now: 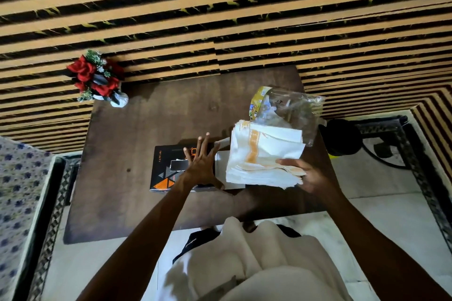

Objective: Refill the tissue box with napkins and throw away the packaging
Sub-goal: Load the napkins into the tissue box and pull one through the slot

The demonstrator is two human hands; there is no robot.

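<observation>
A black tissue box point(162, 173) with orange triangles lies flat near the middle of the brown table point(122, 203). My left hand point(200, 166) hovers over the box with fingers spread, holding nothing. My right hand point(308, 176) grips a thick stack of white napkins point(261, 154) with an orange stripe, held above the table just right of the box. The clear plastic packaging point(291, 110), printed yellow at one end, lies crumpled on the table behind the napkins.
A white vase of red flowers point(97, 78) stands at the table's far left corner. A dark round object point(342, 137) sits on the floor right of the table. A striped wall runs behind. A patterned cloth point(17, 190) is at the left.
</observation>
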